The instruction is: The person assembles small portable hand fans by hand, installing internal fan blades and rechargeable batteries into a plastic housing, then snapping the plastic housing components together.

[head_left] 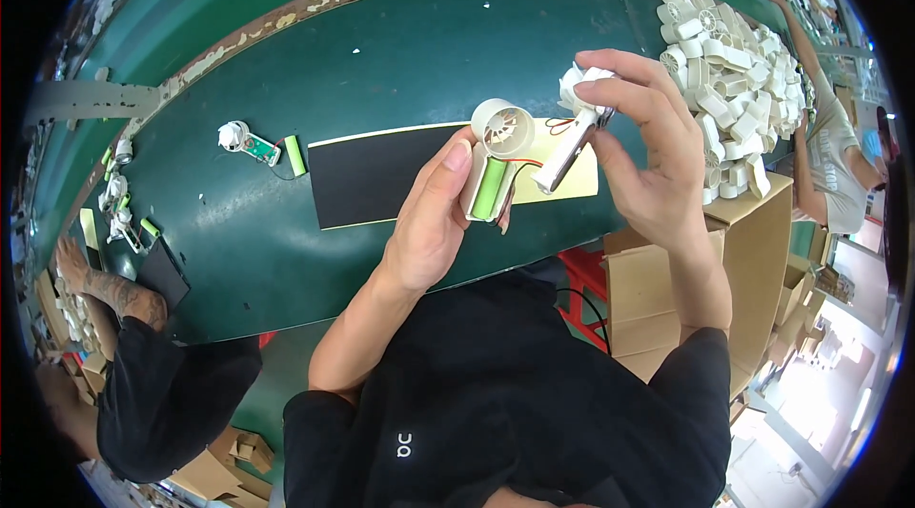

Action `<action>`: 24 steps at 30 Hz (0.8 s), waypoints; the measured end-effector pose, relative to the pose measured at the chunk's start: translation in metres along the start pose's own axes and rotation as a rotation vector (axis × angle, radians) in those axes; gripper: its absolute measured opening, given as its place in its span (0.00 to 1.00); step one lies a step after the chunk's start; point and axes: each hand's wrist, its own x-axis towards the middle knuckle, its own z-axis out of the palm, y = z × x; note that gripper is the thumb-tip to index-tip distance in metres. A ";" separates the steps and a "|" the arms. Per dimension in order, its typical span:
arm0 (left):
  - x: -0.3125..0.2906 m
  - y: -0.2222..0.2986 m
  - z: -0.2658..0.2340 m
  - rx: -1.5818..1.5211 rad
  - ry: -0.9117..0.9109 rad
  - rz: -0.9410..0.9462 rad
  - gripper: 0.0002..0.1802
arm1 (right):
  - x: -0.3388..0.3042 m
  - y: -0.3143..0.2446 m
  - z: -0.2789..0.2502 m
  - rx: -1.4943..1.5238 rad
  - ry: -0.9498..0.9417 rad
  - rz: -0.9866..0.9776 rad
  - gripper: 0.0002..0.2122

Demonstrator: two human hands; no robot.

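My left hand [424,227] is closed around a cream plastic fan housing [502,130] with a round grille end at the top. A green battery cell [490,187] lies in its handle part. In my right hand [658,160], thumb and fingers pinch a white fan assembly [569,155], tilted, its handle end pointing down toward the housing. Thin red and black wires run between the two parts, which are held apart. Beneath them on the green table [419,50] lie a black sheet [357,179] and a pale yellow sheet [583,174].
A second fan assembly [253,144] with a circuit board and a wired green battery [295,155] lies left. Cream housings [729,79] are heaped at the right, above a cardboard box [758,260]. A co-worker's tattooed arm [124,294] rests on the table's left end.
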 end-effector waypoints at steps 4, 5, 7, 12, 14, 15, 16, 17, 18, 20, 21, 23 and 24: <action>0.000 -0.001 -0.002 -0.033 -0.006 0.005 0.34 | 0.000 -0.001 0.001 -0.011 0.004 -0.010 0.21; 0.000 -0.001 -0.002 -0.054 -0.006 0.002 0.33 | -0.001 -0.002 0.002 -0.012 0.005 -0.010 0.21; 0.001 -0.001 -0.002 -0.056 0.000 0.001 0.32 | -0.003 -0.005 0.004 -0.011 0.013 0.008 0.22; 0.000 0.003 0.002 -0.010 0.001 0.015 0.36 | -0.002 -0.006 0.005 -0.050 0.013 -0.028 0.21; -0.003 0.004 0.007 0.020 0.036 0.052 0.41 | -0.002 -0.007 0.006 -0.050 0.014 -0.028 0.21; -0.004 0.004 0.009 0.021 0.037 0.051 0.41 | -0.003 -0.007 0.006 -0.064 0.017 -0.037 0.21; -0.005 0.005 0.011 0.068 0.045 0.062 0.43 | -0.003 -0.008 0.007 -0.082 0.018 -0.044 0.21; -0.006 0.005 0.011 0.116 0.053 0.073 0.46 | -0.003 -0.009 0.007 -0.083 0.017 -0.043 0.21; -0.006 0.003 0.010 0.114 0.052 0.073 0.46 | -0.004 -0.009 0.008 -0.076 0.016 -0.034 0.21; -0.006 -0.002 0.006 0.210 0.044 0.138 0.46 | -0.005 -0.009 0.010 -0.069 0.012 -0.028 0.21; -0.007 -0.002 0.006 0.208 0.044 0.139 0.46 | -0.007 -0.009 0.011 -0.072 0.012 -0.037 0.21; -0.009 -0.002 0.006 0.272 0.021 0.179 0.45 | -0.009 -0.011 0.011 -0.077 0.010 -0.046 0.21; -0.009 -0.002 0.005 0.270 0.021 0.181 0.45 | -0.011 -0.012 0.009 -0.084 0.006 -0.044 0.21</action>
